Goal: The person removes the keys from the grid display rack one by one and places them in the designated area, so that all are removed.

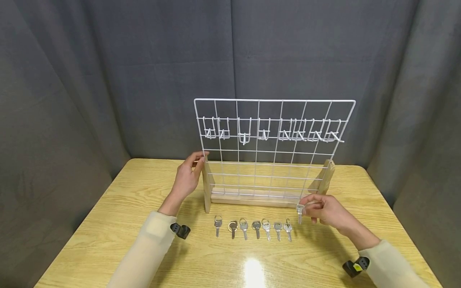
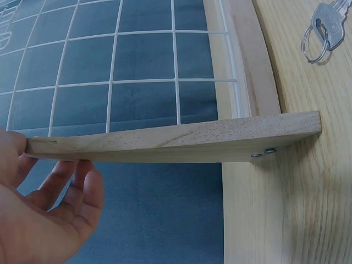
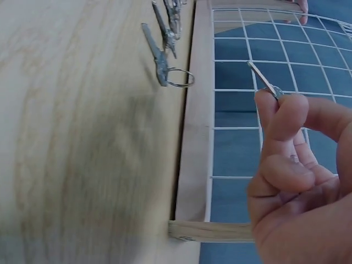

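Note:
A key (image 1: 299, 214) is pinched between the thumb and forefinger of my right hand (image 1: 324, 211), held up off the table near the stand's right front. In the right wrist view the key (image 3: 264, 80) shows edge-on, with part of its ring at the fingertips. My left hand (image 1: 188, 174) grips the top of the left wooden upright (image 1: 207, 186), which carries a white wire grid rack (image 1: 255, 163). Seen from the left wrist, the fingers of that hand (image 2: 49, 214) touch the outer face of the upright. White hooks (image 1: 263, 134) hang along the grid's upper part.
Several keys with rings (image 1: 256, 226) lie in a row on the wooden table (image 1: 144, 208) before the stand's base bar (image 1: 252, 198). The right wooden upright (image 1: 325, 178) stands behind my right hand. Grey curtains (image 1: 162, 80) enclose the back and sides.

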A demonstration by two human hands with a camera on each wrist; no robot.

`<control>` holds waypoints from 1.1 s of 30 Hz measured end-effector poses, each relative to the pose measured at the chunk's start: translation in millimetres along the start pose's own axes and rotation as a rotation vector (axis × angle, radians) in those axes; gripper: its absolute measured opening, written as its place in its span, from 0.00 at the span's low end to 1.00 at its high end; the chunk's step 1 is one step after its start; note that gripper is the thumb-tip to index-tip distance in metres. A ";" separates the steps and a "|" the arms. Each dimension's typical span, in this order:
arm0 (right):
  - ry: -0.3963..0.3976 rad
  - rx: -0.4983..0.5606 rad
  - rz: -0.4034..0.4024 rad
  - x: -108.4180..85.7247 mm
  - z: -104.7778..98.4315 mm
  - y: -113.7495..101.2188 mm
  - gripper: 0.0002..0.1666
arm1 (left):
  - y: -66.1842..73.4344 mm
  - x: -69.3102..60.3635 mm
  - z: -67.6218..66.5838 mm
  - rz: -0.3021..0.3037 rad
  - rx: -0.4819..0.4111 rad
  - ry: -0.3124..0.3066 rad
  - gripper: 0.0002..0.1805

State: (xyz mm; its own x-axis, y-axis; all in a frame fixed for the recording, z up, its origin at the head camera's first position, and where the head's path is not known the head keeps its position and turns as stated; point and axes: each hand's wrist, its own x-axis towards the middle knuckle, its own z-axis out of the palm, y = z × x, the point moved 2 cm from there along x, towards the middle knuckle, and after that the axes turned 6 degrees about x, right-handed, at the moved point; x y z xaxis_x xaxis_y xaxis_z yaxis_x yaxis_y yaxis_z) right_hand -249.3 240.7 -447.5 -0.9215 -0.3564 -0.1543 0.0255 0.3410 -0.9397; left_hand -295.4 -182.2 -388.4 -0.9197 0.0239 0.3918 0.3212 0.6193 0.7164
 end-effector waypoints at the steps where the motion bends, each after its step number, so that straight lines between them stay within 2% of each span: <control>1: -0.007 0.003 0.002 0.1 0.4 1.1 0.22 | 0.1 0.2 0.0 0.000 0.000 0.001 0.18; 12: -0.077 0.025 0.053 0.5 6.7 14.4 0.23 | 1.0 0.4 -0.5 -0.006 -0.001 -0.003 0.18; 22: -0.083 0.017 0.099 1.1 11.0 23.0 0.19 | 2.2 1.2 -0.2 -0.006 -0.001 -0.006 0.18; 33: -0.103 0.002 0.102 3.1 14.9 36.0 0.17 | 1.2 0.5 0.1 -0.007 -0.001 -0.001 0.18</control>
State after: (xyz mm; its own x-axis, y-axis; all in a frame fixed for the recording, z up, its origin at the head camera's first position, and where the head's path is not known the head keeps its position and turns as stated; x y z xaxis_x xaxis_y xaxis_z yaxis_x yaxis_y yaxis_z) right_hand -245.5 238.9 -486.4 -0.8696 -0.4073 -0.2791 0.1175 0.3783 -0.9182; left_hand -295.4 -181.4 -387.3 -0.9223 0.0200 0.3859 0.3146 0.6186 0.7200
